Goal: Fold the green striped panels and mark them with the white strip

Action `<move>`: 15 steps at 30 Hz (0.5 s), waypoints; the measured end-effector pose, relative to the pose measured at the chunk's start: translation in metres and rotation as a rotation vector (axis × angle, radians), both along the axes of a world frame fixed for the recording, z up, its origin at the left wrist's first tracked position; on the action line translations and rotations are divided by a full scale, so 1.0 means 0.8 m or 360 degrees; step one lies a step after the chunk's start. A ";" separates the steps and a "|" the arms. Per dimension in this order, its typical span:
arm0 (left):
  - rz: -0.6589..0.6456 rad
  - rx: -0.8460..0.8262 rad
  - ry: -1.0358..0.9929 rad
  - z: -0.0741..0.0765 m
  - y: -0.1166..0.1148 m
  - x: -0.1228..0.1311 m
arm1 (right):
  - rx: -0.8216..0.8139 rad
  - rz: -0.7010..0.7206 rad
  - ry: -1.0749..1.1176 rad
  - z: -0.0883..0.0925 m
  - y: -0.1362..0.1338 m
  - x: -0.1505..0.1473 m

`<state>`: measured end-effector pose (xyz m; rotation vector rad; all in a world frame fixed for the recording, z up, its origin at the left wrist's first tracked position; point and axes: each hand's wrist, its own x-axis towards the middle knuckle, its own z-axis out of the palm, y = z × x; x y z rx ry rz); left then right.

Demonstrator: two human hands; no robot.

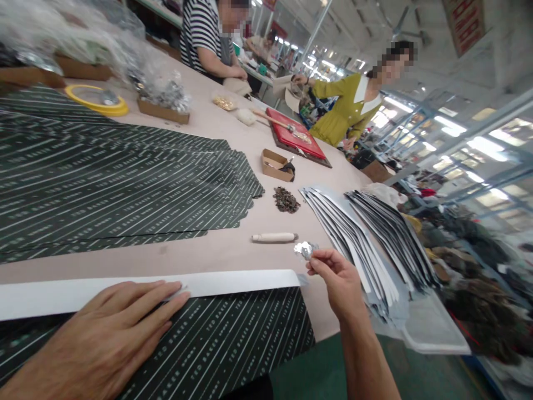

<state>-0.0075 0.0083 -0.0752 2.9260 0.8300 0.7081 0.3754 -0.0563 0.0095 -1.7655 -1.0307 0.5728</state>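
the desk [233, 250] carries a fan of dark printed sheets [104, 183] beyond the left hand [104, 339], overlapped so each edge shows. the left hand lies flat, fingers spread, on the nearest sheet [233, 339] below its white strip, seemingly to stop it sliding. right of the right hand [337, 278] lies a slanted stack [375, 239]. ahead of it, an open cardboard box [275, 164] holds something dark, unclear what. nearer lies a white-handled tool [273, 238]. the right hand pinches a small silver piece [305, 250] at its fingertips, above the desk.
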 end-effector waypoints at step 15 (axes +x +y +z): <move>0.0046 -0.0229 0.0027 0.045 -0.013 0.017 | -0.0084 0.1139 -0.0588 -0.029 0.057 -0.216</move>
